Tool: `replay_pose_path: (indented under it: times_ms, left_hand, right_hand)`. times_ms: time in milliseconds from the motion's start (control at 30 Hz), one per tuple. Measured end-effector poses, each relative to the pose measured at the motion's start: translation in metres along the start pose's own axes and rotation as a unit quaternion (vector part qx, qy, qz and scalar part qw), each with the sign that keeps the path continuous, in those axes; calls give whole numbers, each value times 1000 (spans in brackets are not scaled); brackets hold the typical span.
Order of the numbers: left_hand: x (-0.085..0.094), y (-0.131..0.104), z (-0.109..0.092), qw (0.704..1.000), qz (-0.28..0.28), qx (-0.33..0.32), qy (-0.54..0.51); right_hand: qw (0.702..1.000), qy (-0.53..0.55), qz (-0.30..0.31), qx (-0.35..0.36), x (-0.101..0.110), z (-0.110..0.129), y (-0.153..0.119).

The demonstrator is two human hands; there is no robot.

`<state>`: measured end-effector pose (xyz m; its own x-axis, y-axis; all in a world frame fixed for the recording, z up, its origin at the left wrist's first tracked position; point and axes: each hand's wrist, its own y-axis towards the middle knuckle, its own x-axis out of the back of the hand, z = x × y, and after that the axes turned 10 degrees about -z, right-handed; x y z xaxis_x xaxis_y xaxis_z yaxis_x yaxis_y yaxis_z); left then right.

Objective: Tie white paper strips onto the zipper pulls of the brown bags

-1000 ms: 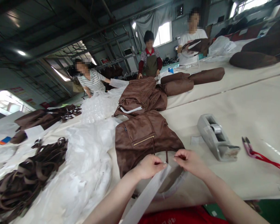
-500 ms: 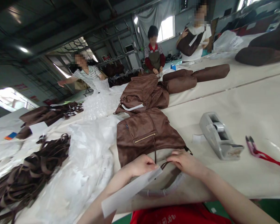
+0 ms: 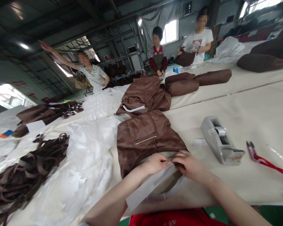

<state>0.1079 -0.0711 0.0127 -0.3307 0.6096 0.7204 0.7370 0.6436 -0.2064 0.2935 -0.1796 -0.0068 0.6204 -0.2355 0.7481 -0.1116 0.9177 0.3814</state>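
My left hand (image 3: pixel 157 164) pinches a white paper strip (image 3: pixel 147 190), which slants down towards my body. Fingertips of my right hand (image 3: pixel 191 166) are closed at the strip's upper end, touching or almost touching the left ones. A thin brown cord runs to them, mostly hidden now by my fingers. Beneath both hands lies the open end of a brown leather-look bag (image 3: pixel 143 128), its gold zipper (image 3: pixel 145 140) facing up. A curved handle in pale wrapping (image 3: pixel 160 197) lies between my forearms.
A grey tape dispenser (image 3: pixel 223 141) and red-handled nippers (image 3: pixel 254 153) lie to the right. More brown bags (image 3: pixel 143 91) sit beyond. Left are clear plastic bags (image 3: pixel 87 157) and a heap of brown straps (image 3: pixel 35 169). Several co-workers stand across the table (image 3: pixel 257 116).
My left hand has moved right and up with the paper strip, closing the gap to my right hand. One co-worker has raised an arm; another has lowered a brown bag.
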Motion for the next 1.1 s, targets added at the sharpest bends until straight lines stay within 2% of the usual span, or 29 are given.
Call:
replay_pose_path:
  times_ms: [133, 233, 367, 500, 567, 667, 767, 900, 1100]
  left_hand:
    - [-4, 7, -5, 1000, -3, 3, 16]
    - [-6, 10, -10, 1000, -5, 14, 17]
    - [-15, 13, -17, 1000, -8, 19, 24]
    - [-27, 18, -18, 999, -44, 21, 13]
    - [-32, 22, -19, 998, -60, 22, 11]
    - [-35, 26, -23, 997, -77, 25, 13]
    - [-36, 30, -29, 995, -91, 30, 11]
    - [-39, 35, -33, 995, -103, 1, -9]
    - [-48, 43, -27, 991, -121, -49, -32]
  right_hand:
    - [995, -63, -72, -6, 7, -15, -6]
    - [993, -87, -85, -2, 6, -21, -6]
    - [992, -66, -104, 0, 0, -21, -4]
    - [988, -25, -150, -21, 4, -25, -6]
    - [976, -7, -206, -72, 8, -30, -9]
    - [938, 10, -271, -217, 10, -38, -11]
    - [914, 61, -249, -313, 7, -42, -11]
    - [903, 146, -223, -337, 5, -40, -9]
    - [897, 169, -224, -341, 11, -40, -8]
